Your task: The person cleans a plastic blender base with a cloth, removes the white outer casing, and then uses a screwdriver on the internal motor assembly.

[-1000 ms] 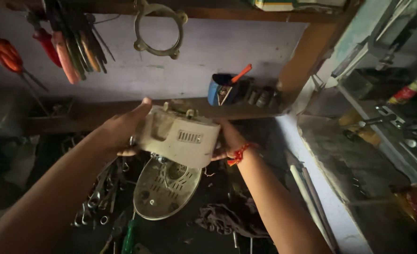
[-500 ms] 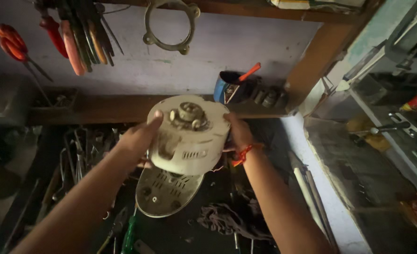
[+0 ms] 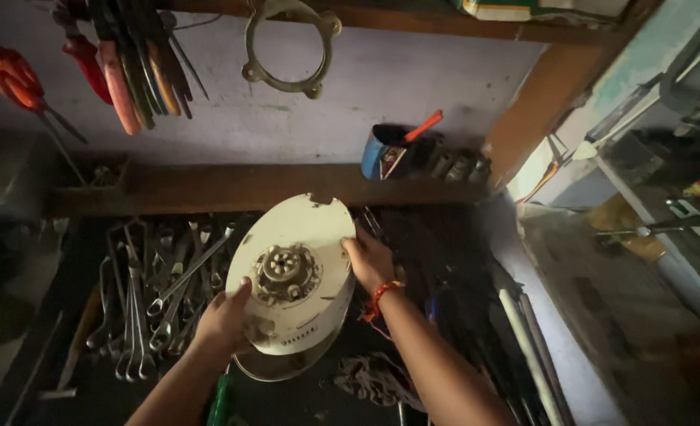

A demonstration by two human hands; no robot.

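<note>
Right now both hands are holding a cream oval appliance housing [image 3: 295, 272] up over the dark work surface [image 3: 445, 260], its face with a round metal coupling [image 3: 284, 270] turned toward the camera. The left hand [image 3: 225, 319] is gripping the housing's near left edge, thumb lying on the face, while the right hand [image 3: 368, 260], with a red thread bracelet [image 3: 379, 295] at the wrist, is closing its fingers on the right edge. Just beneath the housing, a second pale round part [image 3: 287, 367] is lying on the surface, mostly hidden. To the left, a row of wrenches [image 3: 157, 288] is resting on the surface, and a crumpled rag [image 3: 378, 379] is lying near the right forearm. Farther back, a blue cup [image 3: 381, 154] holding an orange-handled tool is sitting on the wooden ledge [image 3: 232, 189], and pliers and screwdrivers [image 3: 133, 63] are hanging on the far wall beside a metal ring [image 3: 291, 43].
</note>
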